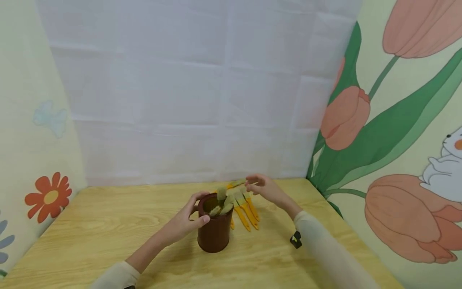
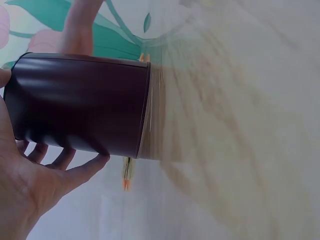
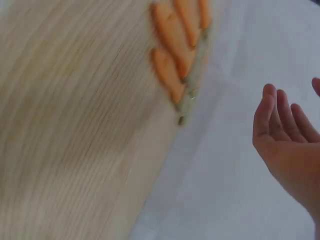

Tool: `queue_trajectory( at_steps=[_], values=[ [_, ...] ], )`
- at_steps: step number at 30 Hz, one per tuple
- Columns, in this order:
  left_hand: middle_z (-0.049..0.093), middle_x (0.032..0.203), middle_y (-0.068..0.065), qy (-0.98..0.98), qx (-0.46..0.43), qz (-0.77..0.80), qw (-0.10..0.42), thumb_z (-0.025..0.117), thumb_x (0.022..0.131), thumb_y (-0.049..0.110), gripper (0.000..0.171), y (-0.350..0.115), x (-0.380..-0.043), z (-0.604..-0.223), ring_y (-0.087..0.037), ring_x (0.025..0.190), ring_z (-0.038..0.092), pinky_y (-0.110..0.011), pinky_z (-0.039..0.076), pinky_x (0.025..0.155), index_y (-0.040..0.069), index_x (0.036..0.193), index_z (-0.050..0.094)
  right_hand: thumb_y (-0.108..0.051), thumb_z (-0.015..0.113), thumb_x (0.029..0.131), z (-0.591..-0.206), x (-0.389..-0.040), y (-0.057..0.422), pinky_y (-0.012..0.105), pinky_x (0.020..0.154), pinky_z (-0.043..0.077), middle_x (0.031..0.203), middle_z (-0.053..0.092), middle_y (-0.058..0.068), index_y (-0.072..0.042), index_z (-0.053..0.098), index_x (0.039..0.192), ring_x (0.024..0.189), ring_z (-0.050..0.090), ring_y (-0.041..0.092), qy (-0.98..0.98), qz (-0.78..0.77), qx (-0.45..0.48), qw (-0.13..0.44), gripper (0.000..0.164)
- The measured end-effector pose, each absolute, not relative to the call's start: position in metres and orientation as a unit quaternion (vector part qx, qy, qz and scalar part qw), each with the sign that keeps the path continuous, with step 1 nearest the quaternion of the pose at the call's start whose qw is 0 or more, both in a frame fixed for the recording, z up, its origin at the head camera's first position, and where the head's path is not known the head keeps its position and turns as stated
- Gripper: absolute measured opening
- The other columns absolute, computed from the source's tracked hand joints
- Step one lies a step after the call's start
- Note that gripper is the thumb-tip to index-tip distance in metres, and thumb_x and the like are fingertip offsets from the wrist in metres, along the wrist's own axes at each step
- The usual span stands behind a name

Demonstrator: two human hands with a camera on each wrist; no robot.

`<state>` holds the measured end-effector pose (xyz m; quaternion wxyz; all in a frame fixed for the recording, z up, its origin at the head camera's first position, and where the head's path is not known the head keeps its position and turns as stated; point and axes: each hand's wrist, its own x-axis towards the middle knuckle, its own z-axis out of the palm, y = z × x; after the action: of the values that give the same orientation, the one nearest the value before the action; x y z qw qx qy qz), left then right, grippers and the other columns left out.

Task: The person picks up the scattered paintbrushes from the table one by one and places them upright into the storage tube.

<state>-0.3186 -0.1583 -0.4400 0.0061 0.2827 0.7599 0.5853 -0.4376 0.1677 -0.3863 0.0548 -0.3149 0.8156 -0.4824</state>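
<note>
Work looks partway along, judging by how things lie. In the dark brown, glossy, cylindrical mug (image 1: pixel 213 237), which stands upright on the pale yellow wood-grain table (image 1: pixel 119 224), at least three tan bristle heads (image 1: pixel 221 194) show at or above the rim; how deep their handles reach cannot be told. Several flat, orange-handled, pale-bristled paintbrushes (image 1: pixel 248 212) lie loose just right of the mug and on its far side, most with handles toward the near edge, so these seem to be what is left. The left hand (image 1: pixel 185 218) grips the mug from its left, thumb at the near rim and fingers round the far side. The right hand (image 1: pixel 265 188) is raised near the loose brushes at the far right, fingers lightly bent, grasping nothing visible.
</note>
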Motion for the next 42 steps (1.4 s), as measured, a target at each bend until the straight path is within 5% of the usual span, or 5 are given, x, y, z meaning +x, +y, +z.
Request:
queue_trajectory(
  at_steps=[12, 18, 22, 33, 42],
  values=[
    [0.031, 0.156, 0.001, 0.756, 0.293, 0.585, 0.005, 0.062, 0.104, 0.023, 0.065, -0.147, -0.323, -0.444, -0.036, 0.139, 0.038, -0.048, 0.051, 0.093, 0.035, 0.157, 0.026, -0.022, 0.068, 0.101, -0.423, -0.472, 0.171, 0.038, 0.070, 0.056, 0.099, 0.067, 0.007, 0.000, 0.069, 0.112, 0.080, 0.066, 0.023, 0.918, -0.324, -0.227, -0.007, 0.025],
    [0.029, 0.157, 0.000, 0.748, 0.307, 0.589, 0.002, 0.061, 0.105, 0.024, 0.066, -0.143, -0.325, -0.444, -0.035, 0.140, 0.036, -0.047, 0.051, 0.093, 0.034, 0.158, 0.023, -0.019, 0.068, 0.101, -0.445, -0.484, 0.169, 0.028, 0.045, 0.028, 0.052, 0.033, -0.003, -0.009, 0.055, 0.058, 0.046, 0.026, 0.012, 0.929, -0.317, -0.188, -0.017, 0.045],
    [0.029, 0.157, -0.002, 0.745, 0.312, 0.590, 0.001, 0.060, 0.105, 0.023, 0.065, -0.143, -0.324, -0.443, -0.037, 0.140, 0.035, -0.048, 0.050, 0.094, 0.032, 0.158, 0.023, -0.017, 0.070, 0.099, -0.447, -0.484, 0.163, 0.027, 0.041, 0.020, 0.045, 0.022, -0.006, -0.013, 0.043, 0.048, 0.042, 0.016, 0.010, 0.926, -0.329, -0.182, -0.021, 0.058],
    [0.028, 0.155, 0.000, 0.748, 0.315, 0.584, 0.002, 0.061, 0.104, 0.027, 0.066, -0.144, -0.325, -0.437, -0.034, 0.138, 0.038, -0.046, 0.051, 0.093, 0.034, 0.158, 0.023, -0.008, 0.078, 0.089, -0.438, -0.487, 0.159, 0.025, 0.042, 0.034, 0.043, 0.043, -0.003, -0.009, 0.057, 0.047, 0.038, 0.030, 0.010, 0.926, -0.358, -0.118, -0.009, 0.047],
    [0.030, 0.155, -0.005, 0.756, 0.291, 0.586, -0.009, 0.060, 0.105, 0.024, 0.067, -0.153, -0.319, -0.440, -0.036, 0.140, 0.035, -0.051, 0.047, 0.097, 0.035, 0.158, 0.022, -0.005, 0.077, 0.090, -0.432, -0.477, 0.151, 0.033, 0.061, 0.055, 0.073, 0.068, 0.009, 0.004, 0.077, 0.092, 0.061, 0.058, 0.016, 0.898, -0.429, -0.100, 0.020, 0.010]
  ],
)
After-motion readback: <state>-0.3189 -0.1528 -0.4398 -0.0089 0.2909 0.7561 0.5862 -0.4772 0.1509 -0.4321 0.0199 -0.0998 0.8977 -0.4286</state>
